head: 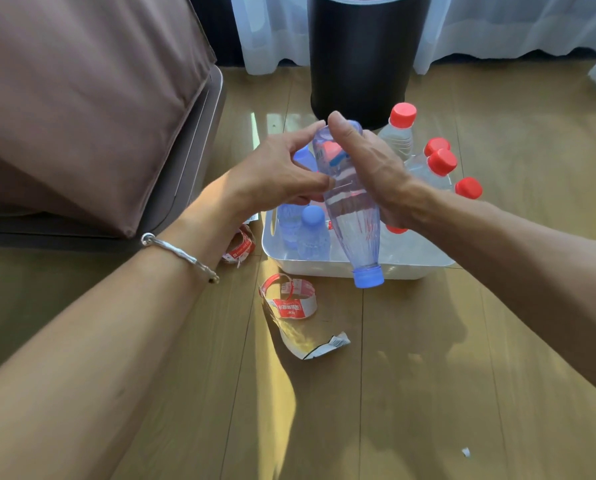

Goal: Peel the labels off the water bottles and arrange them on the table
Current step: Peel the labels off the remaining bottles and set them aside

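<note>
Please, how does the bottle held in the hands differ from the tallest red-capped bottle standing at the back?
The held bottle has a blue cap; the back bottle has a red cap. The held bottle is tilted, cap downward, while the back bottle stands upright. The left hand and right hand grip the held bottle; no hand touches the back bottle. Both are clear plastic.

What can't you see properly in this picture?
All in the head view:
1. Fingers of the right hand: hidden behind the held bottle.
2. The bottles in the white tub: partly covered by the left hand and right hand, so uncountable.
3. The black bin: top cut off by the frame's edge.
4. Print on the peeled label: too small to read.
</note>
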Available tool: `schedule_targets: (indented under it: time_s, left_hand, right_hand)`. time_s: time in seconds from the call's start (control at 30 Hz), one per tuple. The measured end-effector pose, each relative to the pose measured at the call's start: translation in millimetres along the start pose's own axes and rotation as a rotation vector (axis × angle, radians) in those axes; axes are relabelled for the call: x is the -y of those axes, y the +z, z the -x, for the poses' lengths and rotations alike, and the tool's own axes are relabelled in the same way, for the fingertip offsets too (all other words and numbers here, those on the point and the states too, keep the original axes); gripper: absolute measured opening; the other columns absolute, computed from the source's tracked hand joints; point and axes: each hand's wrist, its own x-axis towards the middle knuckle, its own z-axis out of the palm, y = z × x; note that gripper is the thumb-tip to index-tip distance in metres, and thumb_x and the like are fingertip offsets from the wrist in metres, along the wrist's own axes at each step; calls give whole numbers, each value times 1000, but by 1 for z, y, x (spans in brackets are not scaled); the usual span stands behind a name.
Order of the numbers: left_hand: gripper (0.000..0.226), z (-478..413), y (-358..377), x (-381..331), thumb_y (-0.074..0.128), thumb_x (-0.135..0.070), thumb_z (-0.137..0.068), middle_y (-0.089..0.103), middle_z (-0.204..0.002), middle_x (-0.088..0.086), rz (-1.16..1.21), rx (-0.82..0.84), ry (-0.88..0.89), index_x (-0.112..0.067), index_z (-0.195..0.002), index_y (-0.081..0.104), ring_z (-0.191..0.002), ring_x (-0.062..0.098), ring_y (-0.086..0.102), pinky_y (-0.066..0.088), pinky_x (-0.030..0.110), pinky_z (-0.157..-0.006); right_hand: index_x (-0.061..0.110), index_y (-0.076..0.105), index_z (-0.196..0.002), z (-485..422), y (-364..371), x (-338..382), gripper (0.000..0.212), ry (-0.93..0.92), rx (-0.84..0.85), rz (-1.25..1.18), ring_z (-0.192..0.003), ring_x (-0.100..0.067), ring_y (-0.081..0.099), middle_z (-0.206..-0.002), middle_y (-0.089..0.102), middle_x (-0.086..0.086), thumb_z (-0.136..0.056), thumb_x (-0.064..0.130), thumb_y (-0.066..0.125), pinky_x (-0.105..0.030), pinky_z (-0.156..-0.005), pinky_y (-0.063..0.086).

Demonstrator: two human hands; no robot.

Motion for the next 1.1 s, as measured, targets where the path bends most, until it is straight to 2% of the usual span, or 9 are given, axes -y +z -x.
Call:
schedule_targets:
  time_s: [0.17,0.27,0.37,0.47,0.57,0.73,0.83,1.0,1.1]
  left_hand:
    - [81,2,2,0,68,-7,-87,76,-93,3,-14,-14,14,-32,-153,30,-86,12,74,59,24,-80]
    - [81,0,7,6,64,-7,-85,76,-84,0,-91,-42,25,-35,-153,29,-86,11,74,57,38,-92]
    - [80,-1,8,14,59,-5,-84,73,-72,-4,-155,-87,37,-35,-152,31,-83,12,74,54,43,-96]
    - [79,1,2,14,59,-3,-87,73,-70,-4,-26,5,31,-32,-153,27,-84,14,74,56,39,-93]
    - [79,5,-5,6,64,-6,-89,76,-91,5,2,56,13,-34,-153,26,-90,14,74,58,29,-85]
    - [67,7,-5,1,70,-11,-87,76,-91,1,-33,67,6,-42,-139,41,-88,12,74,58,25,-81]
    - [56,6,-4,-1,68,-12,-89,75,-88,0,-62,50,14,-37,-135,51,-86,10,74,58,26,-80]
    - [65,5,2,6,69,-12,-88,76,-90,0,-86,27,-17,-33,-145,45,-88,10,74,58,33,-88]
    - [68,2,6,16,65,-7,-87,76,-83,3,-90,-49,9,-33,-146,44,-86,16,75,57,42,-92]
  right_hand:
    - [24,52,-95,0,0,-1,26,-12,-57,-10,-68,-14,69,-82,64,-1,-98,50,49,-34,-66,60]
    - [23,55,-100,0,2,-4,29,2,-36,2,-74,-15,72,-90,68,-5,-98,51,47,-33,-70,62]
    - [16,55,-119,-1,8,-7,51,74,-28,-5,-88,-26,74,-106,70,-13,-94,60,47,-45,-81,61]
    - [23,56,-100,-1,6,-3,36,47,-14,45,-82,-20,74,-95,71,-6,-96,57,45,-33,-74,61]
    - [26,56,-92,-2,3,2,31,7,0,76,-75,-16,72,-85,69,-2,-99,53,43,-29,-70,60]
    - [25,57,-95,-3,3,0,33,25,9,80,-84,-23,73,-96,71,-9,-99,53,42,-34,-74,61]
    - [22,57,-103,-2,1,-2,36,30,6,68,-84,-23,74,-98,71,-10,-98,54,44,-33,-72,62]
    - [14,50,-124,-2,2,-10,55,59,-30,103,-87,-25,72,-104,68,-11,-94,60,50,-45,-82,60]
    - [13,50,-125,1,6,-8,56,92,-28,67,-88,-25,73,-107,68,-13,-94,59,48,-41,-78,61]
